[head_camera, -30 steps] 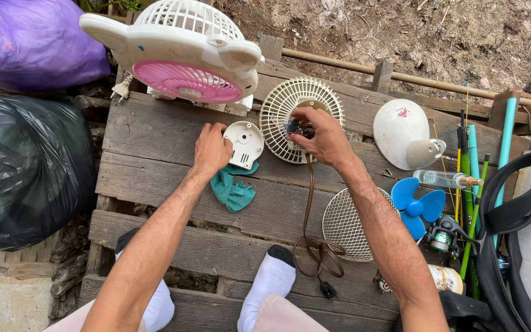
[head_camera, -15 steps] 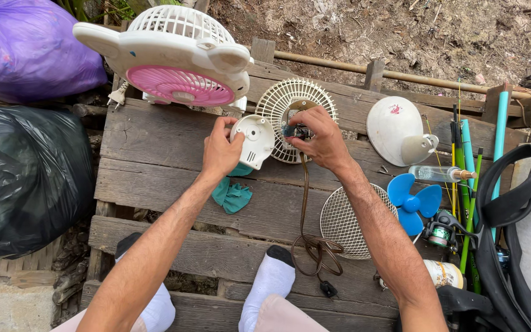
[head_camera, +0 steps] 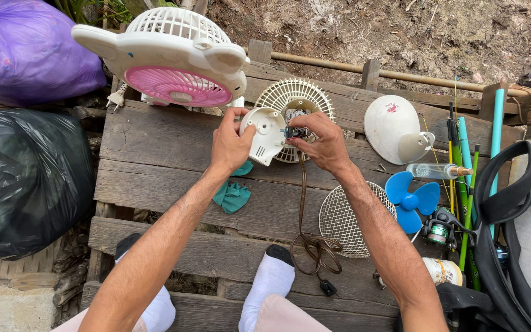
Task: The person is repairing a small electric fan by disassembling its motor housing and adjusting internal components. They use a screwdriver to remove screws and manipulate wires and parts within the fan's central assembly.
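Observation:
My left hand (head_camera: 230, 142) grips a small white round plastic cover (head_camera: 263, 133), lifted off the wooden pallet (head_camera: 155, 147) and held against the fan motor. My right hand (head_camera: 321, 142) is closed on the small dark motor (head_camera: 294, 131) at the middle of a cream rear fan grille (head_camera: 290, 97). A brown power cord (head_camera: 305, 227) runs from the motor down the pallet to a coil and a black plug. A green cloth (head_camera: 233, 193) lies under my left forearm.
A white and pink fan (head_camera: 173, 58) stands at the back left. A loose grille (head_camera: 345, 221), blue fan blade (head_camera: 410, 200), white dome cover (head_camera: 391, 126), small bottle (head_camera: 434, 170), green and teal rods and black tubing (head_camera: 511, 203) lie right. Purple (head_camera: 26, 49) and black (head_camera: 38, 172) bags sit left.
My left hand has picked the white round cover up off the pallet and brought it right, against the motor that my right hand holds. The view has shifted slightly.

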